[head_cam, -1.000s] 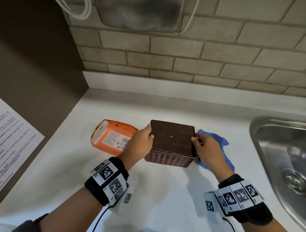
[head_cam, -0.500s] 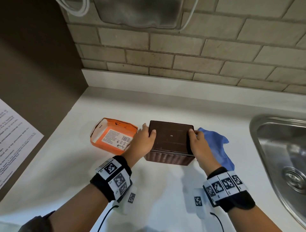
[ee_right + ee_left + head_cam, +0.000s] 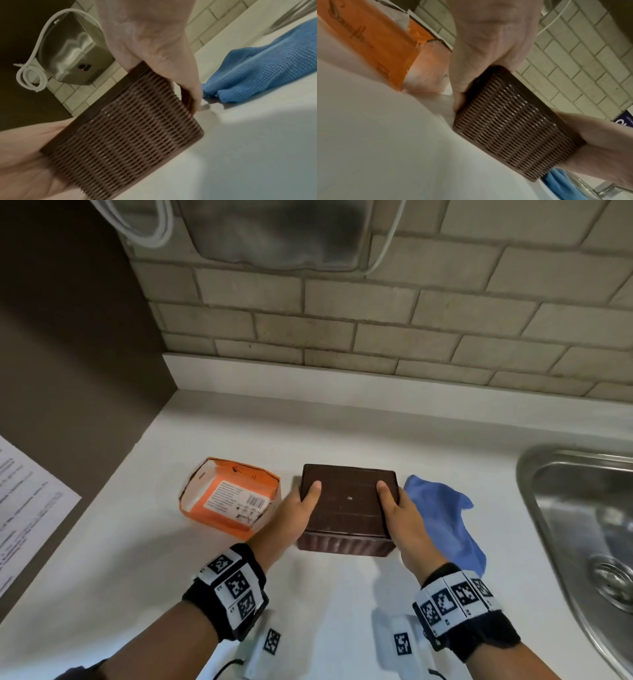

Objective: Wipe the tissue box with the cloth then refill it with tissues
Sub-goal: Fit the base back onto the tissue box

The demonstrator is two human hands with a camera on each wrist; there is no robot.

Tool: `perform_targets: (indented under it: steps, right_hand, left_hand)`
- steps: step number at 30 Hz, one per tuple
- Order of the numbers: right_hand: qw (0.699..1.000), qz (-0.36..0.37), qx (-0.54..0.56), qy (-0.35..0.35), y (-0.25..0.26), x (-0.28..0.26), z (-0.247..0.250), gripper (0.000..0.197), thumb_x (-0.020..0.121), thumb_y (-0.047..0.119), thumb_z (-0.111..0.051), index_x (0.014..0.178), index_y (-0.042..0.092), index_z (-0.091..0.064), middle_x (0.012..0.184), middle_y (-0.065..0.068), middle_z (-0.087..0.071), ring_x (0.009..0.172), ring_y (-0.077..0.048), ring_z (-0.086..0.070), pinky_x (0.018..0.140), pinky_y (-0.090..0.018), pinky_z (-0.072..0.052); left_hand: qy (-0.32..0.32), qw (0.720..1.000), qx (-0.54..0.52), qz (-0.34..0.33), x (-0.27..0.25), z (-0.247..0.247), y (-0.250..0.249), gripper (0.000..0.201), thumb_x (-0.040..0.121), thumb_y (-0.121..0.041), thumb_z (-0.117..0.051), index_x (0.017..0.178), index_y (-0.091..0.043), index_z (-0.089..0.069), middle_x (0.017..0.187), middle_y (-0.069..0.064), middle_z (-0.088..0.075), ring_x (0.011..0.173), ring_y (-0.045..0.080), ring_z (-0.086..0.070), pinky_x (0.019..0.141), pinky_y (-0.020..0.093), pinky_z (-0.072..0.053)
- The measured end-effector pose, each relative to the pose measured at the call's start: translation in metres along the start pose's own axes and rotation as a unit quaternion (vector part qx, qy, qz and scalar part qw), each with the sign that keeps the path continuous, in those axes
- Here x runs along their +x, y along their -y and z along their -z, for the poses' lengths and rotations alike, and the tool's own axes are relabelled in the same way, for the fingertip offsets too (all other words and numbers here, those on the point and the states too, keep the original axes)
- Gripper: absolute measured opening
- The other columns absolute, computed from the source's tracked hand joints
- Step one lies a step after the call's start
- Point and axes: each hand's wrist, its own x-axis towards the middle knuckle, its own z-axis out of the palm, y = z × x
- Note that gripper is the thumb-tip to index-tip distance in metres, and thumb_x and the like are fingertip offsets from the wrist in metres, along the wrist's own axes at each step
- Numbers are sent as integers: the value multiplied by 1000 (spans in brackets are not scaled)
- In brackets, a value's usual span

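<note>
A dark brown woven tissue box (image 3: 347, 506) (image 3: 510, 121) (image 3: 123, 136) stands on the white counter (image 3: 325, 611), flat solid face up. My left hand (image 3: 294, 515) grips its left side with the thumb on top. My right hand (image 3: 399, 515) grips its right side the same way. A crumpled blue cloth (image 3: 445, 518) (image 3: 257, 67) lies on the counter just right of the box, held by neither hand. An orange tissue pack (image 3: 229, 498) (image 3: 373, 40) lies left of the box, its end torn open.
A steel sink (image 3: 589, 539) is set into the counter at the right. A brick-tiled wall (image 3: 376, 320) runs behind, with a metal dispenser (image 3: 72, 56) and a coiled white cord (image 3: 32, 79) mounted on it. A dark panel with a printed sheet (image 3: 24, 505) closes the left side.
Both hands have slid further onto the box, thumbs now resting on its top face. The box, cloth and orange pack have stayed in place.
</note>
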Motion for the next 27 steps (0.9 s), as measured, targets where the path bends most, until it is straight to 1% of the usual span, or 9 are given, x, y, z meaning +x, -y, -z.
perform_targets:
  steps: [4, 8, 11, 14, 17, 20, 22, 24, 27]
  right_hand:
    - [1000, 3, -18, 13, 2, -1, -3, 34, 98, 44, -42, 119, 20, -52, 104, -2, -66, 86, -11, -64, 66, -20, -49]
    - [999, -14, -33, 26, -1, -1, -6, 46, 96, 51, -41, 127, 18, -53, 110, -6, -68, 94, -19, -66, 69, -24, -50]
    - [996, -71, -55, 25, 5, -5, -7, 59, 93, 60, -37, 120, 12, -58, 109, -8, -68, 93, -22, -64, 71, -27, -46]
    - [994, -98, -31, 35, 12, -9, -4, 59, 93, 62, -35, 104, 12, -65, 97, -8, -70, 85, -22, -63, 70, -28, -45]
    - [994, -100, 25, 43, 13, -15, 3, 42, 95, 54, -42, 86, 20, -64, 81, -3, -71, 76, -18, -66, 63, -27, -48]
    - [993, -53, 47, 97, 4, -21, 3, 52, 89, 64, -43, 115, 24, -65, 107, 1, -73, 102, -16, -68, 84, -28, -51]
    - [988, -36, 73, 130, -6, -22, 6, 64, 82, 75, -45, 128, 32, -58, 127, 11, -64, 123, -11, -56, 106, -37, -40]
    - [984, -40, 108, 138, 2, -34, 9, 52, 90, 67, -40, 120, 31, -62, 123, 7, -67, 115, -13, -61, 103, -40, -43]
    - [968, -105, 177, 143, 5, -35, 19, 49, 90, 65, -41, 110, 27, -65, 116, -3, -71, 108, -20, -65, 101, -45, -46]
  left_hand:
    - [42, 999, -2, 27, -1, 12, 4, 52, 102, -53, -33, 139, -20, -49, 115, -1, -66, 104, 16, -61, 96, 24, -43]
    - [48, 997, 5, 54, 0, 19, 11, 64, 97, -64, -32, 144, -24, -46, 124, 1, -67, 116, 19, -63, 109, 34, -43]
    - [37, 997, -33, 59, -2, 18, 10, 55, 97, -61, -38, 134, -25, -56, 118, -1, -70, 113, 18, -65, 108, 35, -46]
    - [22, 993, -94, 73, -3, 15, 9, 33, 96, -55, -49, 99, -23, -58, 105, -2, -71, 110, 23, -67, 107, 43, -48]
    - [21, 992, -114, 55, -4, 14, 10, 25, 95, -51, -55, 108, -29, -55, 108, -1, -68, 111, 24, -65, 105, 46, -49]
    - [16, 990, -133, 39, -6, 16, 13, 60, 84, -61, -64, 134, -34, -44, 127, -1, -61, 118, 23, -60, 103, 50, -50]
    - [9, 985, -168, 41, -6, 21, 17, 88, 57, -76, -76, 132, -48, -38, 141, -5, -51, 128, 23, -52, 107, 52, -45]
    - [19, 979, -203, 24, -9, 27, 17, 99, 40, -75, -85, 125, -60, -38, 147, -9, -45, 133, 21, -49, 111, 51, -40]
    - [52, 972, -230, -25, -20, 36, 15, 118, 42, -55, -93, 141, -56, -30, 147, -15, -42, 133, 13, -48, 115, 46, -36]
